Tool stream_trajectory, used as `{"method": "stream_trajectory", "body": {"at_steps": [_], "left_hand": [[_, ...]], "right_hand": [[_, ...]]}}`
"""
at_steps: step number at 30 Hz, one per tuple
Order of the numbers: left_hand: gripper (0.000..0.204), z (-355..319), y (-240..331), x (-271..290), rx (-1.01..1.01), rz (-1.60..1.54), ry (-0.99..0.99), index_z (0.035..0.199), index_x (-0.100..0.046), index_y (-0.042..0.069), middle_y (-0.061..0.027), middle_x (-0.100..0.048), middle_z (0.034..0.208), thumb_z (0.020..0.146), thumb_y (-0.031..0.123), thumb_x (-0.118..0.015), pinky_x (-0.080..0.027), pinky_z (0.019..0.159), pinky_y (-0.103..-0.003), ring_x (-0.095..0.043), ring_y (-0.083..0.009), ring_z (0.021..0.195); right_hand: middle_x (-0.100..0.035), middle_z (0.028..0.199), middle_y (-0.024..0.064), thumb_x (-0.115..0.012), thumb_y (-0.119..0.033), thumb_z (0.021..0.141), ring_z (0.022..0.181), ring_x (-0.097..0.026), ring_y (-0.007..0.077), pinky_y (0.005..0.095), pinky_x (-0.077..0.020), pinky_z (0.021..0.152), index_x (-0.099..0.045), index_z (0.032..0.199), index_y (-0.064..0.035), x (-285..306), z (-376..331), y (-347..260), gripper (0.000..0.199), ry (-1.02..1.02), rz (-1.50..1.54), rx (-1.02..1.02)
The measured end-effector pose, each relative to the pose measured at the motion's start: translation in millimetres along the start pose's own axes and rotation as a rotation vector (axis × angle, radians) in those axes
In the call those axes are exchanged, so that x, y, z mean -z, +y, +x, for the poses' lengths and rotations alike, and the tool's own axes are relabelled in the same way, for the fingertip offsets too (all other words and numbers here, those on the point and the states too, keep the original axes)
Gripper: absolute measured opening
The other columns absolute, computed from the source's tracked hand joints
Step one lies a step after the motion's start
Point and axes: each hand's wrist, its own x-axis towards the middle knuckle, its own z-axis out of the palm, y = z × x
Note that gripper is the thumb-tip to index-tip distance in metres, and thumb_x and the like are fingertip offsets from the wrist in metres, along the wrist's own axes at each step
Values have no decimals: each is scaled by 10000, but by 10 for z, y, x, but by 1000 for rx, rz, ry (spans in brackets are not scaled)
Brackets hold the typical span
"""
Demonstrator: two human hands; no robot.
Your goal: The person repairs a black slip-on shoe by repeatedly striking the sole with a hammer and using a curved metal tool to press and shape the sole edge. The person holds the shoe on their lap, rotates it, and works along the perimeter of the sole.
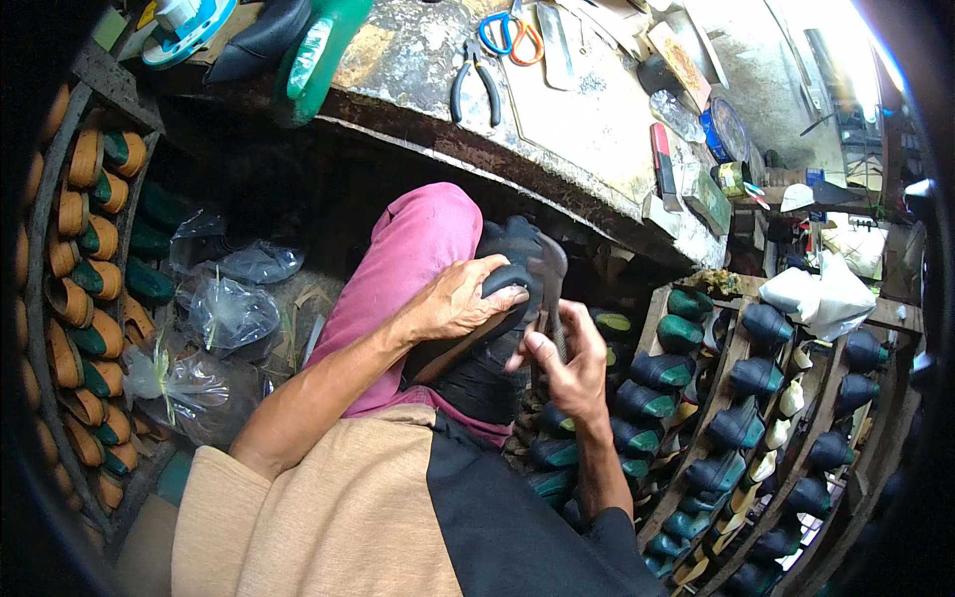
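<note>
Across my lap lies a dark shoe (pixel 505 282), its rounded black end pointing up and a brown strip showing along its side. My left hand (pixel 460 300) wraps over it, thumb and fingers pressed on the rounded end. Just to its right, my right hand (pixel 571 364) is closed around the handle of a hammer (pixel 554 271) with a curved grey metal head. The head is close beside the shoe and slightly blurred; whether it touches cannot be told. Black cloth covers my right thigh under the shoe, and pink trousers (pixel 413 249) show on my left leg.
A worn workbench (pixel 398 50) ahead holds pliers (pixel 475 85), scissors (pixel 512 38), a red-handled cutter (pixel 663 164) and a green shoe form (pixel 316 60). Racks of shoes stand left (pixel 90 249) and right (pixel 741 388). Clear plastic bags (pixel 231 308) lie on the left.
</note>
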Motion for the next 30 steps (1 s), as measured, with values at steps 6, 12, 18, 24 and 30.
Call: {"method": "stream_trajectory", "body": {"at_steps": [6,12,18,24,30], "left_hand": [[365,1,-12,-6,51,25,-65,1253,-710,21,-88,-646,843,1090,341,-772,-485,673,-357,-565,-131,757],[345,-19,-6,-5,-45,-66,-73,1257,-705,24,-90,-682,952,1090,321,-764,-542,803,-359,-619,-142,878],[414,-14,-10,9,67,-18,-107,1284,-698,22,-80,-704,982,1062,351,-816,-540,839,-366,-622,-146,924],[414,-11,-12,19,37,-55,-135,1332,-680,39,-60,-710,1113,1030,275,-836,-544,939,-364,-633,-149,1037],[769,-75,241,307,-127,-103,-192,1632,-556,87,-114,-656,1478,939,223,-862,-448,1237,-382,-613,-230,1384]], "right_hand": [[-711,1338,283,-575,102,1074,1023,-767,289,390,-623,863,-272,1751,56,-287,-387,-57,743,119,-712,541],[-558,1636,343,-611,159,1003,1444,-643,474,466,-592,1105,-384,1716,54,-258,-219,-143,756,73,-737,475],[-677,1320,367,-617,162,1007,1122,-738,516,458,-625,987,-387,1679,99,-307,-310,107,714,207,-667,776],[-545,1641,338,-592,141,1007,1366,-673,504,485,-575,1119,-371,1724,28,-345,-225,356,759,164,-614,671],[-765,1105,321,-742,-77,948,925,-777,530,576,-629,818,-518,1566,28,-291,-628,575,666,375,-651,283]]}}
